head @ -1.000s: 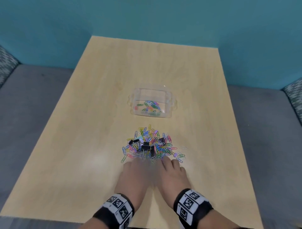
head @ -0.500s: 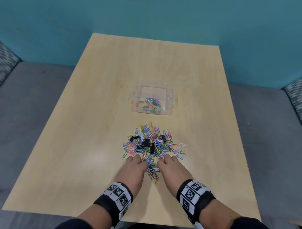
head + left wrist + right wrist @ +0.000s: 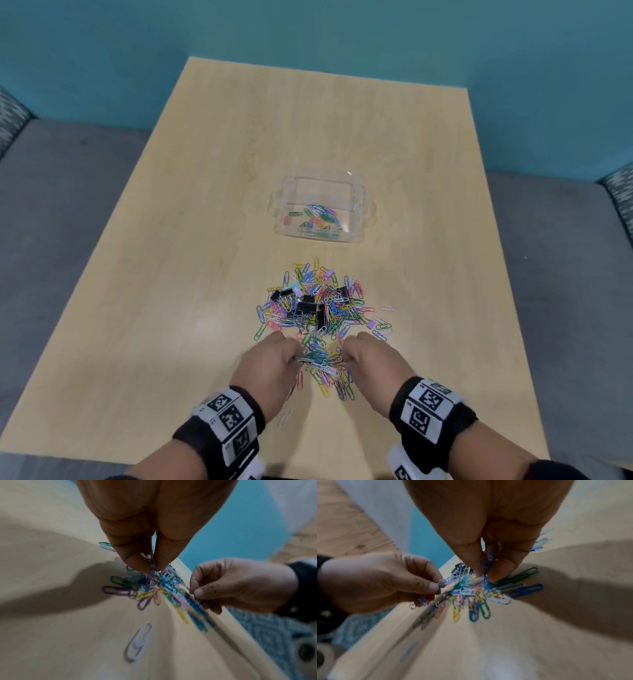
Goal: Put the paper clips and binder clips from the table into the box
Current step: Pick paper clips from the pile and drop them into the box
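A heap of coloured paper clips [image 3: 322, 301] with several black binder clips [image 3: 306, 307] lies mid-table. Beyond it stands a clear plastic box [image 3: 358, 219] holding some paper clips [image 3: 318, 217]. Nearer me, a tangled bunch of paper clips [image 3: 323, 363] stretches between my hands. My left hand [image 3: 296, 358] pinches its left end, seen close in the left wrist view [image 3: 152, 568]. My right hand [image 3: 346, 356] pinches the right end, fingertips [image 3: 501, 572] closed on blue clips [image 3: 487, 563]. Loose clips dangle below the bunch over the table.
The light wooden table [image 3: 171, 274] ends at a teal wall behind. A single white clip [image 3: 139, 642] lies near my left wrist, and a few strays [image 3: 387, 308] sit right of the heap. Grey seating flanks the table on both sides.
Both hands have drawn back toward me from the heap's near edge and closed on a bunch of clips, which now hangs between them. The heap is thinner at its near side.
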`<state>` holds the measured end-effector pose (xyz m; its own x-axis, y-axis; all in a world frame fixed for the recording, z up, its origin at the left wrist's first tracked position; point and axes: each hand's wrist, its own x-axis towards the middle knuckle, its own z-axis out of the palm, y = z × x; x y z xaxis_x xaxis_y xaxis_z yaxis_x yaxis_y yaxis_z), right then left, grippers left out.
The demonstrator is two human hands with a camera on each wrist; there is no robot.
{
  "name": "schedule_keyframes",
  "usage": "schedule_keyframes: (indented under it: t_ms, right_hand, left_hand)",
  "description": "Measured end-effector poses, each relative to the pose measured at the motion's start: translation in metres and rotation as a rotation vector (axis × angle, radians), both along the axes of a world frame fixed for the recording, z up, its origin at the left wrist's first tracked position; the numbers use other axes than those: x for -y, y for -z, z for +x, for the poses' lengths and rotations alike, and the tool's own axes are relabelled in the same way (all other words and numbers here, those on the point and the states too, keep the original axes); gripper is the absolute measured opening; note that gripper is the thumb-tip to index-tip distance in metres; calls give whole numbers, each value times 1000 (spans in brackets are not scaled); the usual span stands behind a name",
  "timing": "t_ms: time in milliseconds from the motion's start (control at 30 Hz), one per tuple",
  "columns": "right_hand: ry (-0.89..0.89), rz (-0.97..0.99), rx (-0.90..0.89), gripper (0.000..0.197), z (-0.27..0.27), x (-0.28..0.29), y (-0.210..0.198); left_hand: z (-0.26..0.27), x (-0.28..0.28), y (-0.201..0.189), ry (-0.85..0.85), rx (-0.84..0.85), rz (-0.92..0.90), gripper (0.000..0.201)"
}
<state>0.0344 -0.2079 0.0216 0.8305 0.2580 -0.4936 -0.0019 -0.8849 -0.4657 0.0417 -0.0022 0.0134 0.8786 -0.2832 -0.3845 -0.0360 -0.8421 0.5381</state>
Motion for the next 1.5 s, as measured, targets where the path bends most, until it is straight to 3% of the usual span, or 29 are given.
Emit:
schedule_keyframes:
  t_ms: [167,300,467,600,700,767,833,933,1067,1167,1233,1333,1500]
  right_hand:
    - [371,344,-191,18,21,5,-13]
    - [480,471,-106,24,83,8,-39]
    - [524,439,141,24,185,1,-61]
    - [532,372,185,19,230,-3,-59]
    - [551,413,107,11,237,-5,-56]
    - [532,404,75,6,233,1,-54]
    - [489,334,138,15,218,15,-53]
    - [292,169,245,14,162,33,-52]
    - [-241,-98,-8,22,51,40,-44]
    - [-492,-240,5,23,-10,33,-27]
    - [-530,-240,94,21,-28,24,-17]
    - [-496,-181,226,16,-28,11,-15]
    - [-282,-173,300,6,-17,10,-16]
  left_hand:
    - [21,-6,-18,-280,-271,-332,15]
    - [81,-1,-44,-442,-294,-543,5]
    - [179,16,-66,-439,-9,-504,20]
    - [225,34,-65,-468,1,-490,17]
    - [232,37,-59,-477,-44,-490,12]
    - [231,31,-57,-487,-42,-529,9]
    - [223,17,-54,-509,26,-523,13]
    - [181,-13,-52,-438,79,-426,9]
    - [74,-28,-45,98,-36,-194,25]
    - [7,-20,-27,401,-140,-79,30]
    - [-19,-10,-16,487,-52,-52,21]
    - [-22,2,-17,406,144,-72,11]
    - [59,15,-37,207,308,11,17]
